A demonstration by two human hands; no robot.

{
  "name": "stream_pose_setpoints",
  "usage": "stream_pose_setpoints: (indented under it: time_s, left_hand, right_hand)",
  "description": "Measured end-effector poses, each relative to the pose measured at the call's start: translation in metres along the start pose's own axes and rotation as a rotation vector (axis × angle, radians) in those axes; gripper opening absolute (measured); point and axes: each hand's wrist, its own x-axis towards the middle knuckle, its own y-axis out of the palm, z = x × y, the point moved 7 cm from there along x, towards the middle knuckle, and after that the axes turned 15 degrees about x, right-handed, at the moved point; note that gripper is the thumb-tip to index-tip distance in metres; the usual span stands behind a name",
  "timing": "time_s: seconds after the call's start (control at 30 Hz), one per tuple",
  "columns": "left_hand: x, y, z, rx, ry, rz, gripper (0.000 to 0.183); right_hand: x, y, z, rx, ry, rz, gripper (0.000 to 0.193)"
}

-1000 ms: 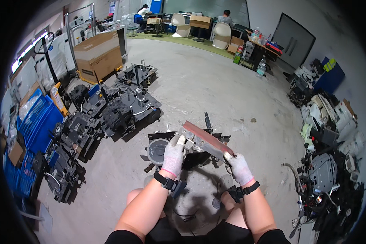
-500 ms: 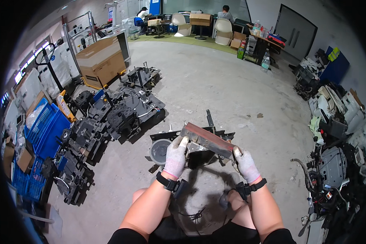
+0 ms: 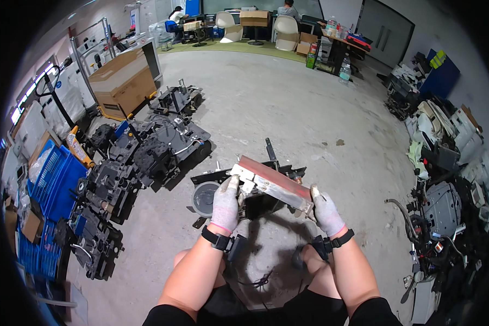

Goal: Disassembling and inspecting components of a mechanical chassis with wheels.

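Between my two gloved hands is a long rectangular block point(image 3: 277, 186), reddish-brown on its upper face and silvery metal on the side toward me. It slants down to the right. My left hand point(image 3: 226, 204) grips its left end, beside small white fittings. The fingers of my right hand point(image 3: 324, 212) close round its right end. Behind and under the block, a dark wheeled machine chassis point(image 3: 218, 177) stands on the floor, partly hidden by it. A grey wheel point(image 3: 204, 200) shows by my left hand.
Several similar chassis point(image 3: 171, 142) line the floor at left, near blue crates point(image 3: 60, 179) and a large cardboard box point(image 3: 122, 81). Scrap parts point(image 3: 443, 209) are heaped at right. Two people sit at desks far back. A dark cable point(image 3: 258, 281) lies between my legs.
The block has been tilted in my hands, so its silvery side and white fittings now show. Both hands keep their grip. My view has shifted slightly to the right.
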Motion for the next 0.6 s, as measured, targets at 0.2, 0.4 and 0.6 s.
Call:
stream_pose_setpoints:
  time_s: [0.2, 0.4, 0.6]
  left_hand:
    - [0.003, -0.004, 0.003, -0.074, -0.039, 0.033, 0.017]
    - [0.01, 0.002, 0.03, -0.387, -0.235, 0.133, 0.038]
    - [0.005, 0.016, 0.033, -0.627, -0.335, 0.154, 0.06]
  right_hand:
    - [-0.014, 0.032, 0.021, 0.1, 0.065, 0.176, 0.048]
    - [-0.008, 0.034, -0.018, 0.419, 0.259, 0.24, 0.019]
    - [0.002, 0.04, -0.061, 0.372, 0.339, 0.053, 0.015]
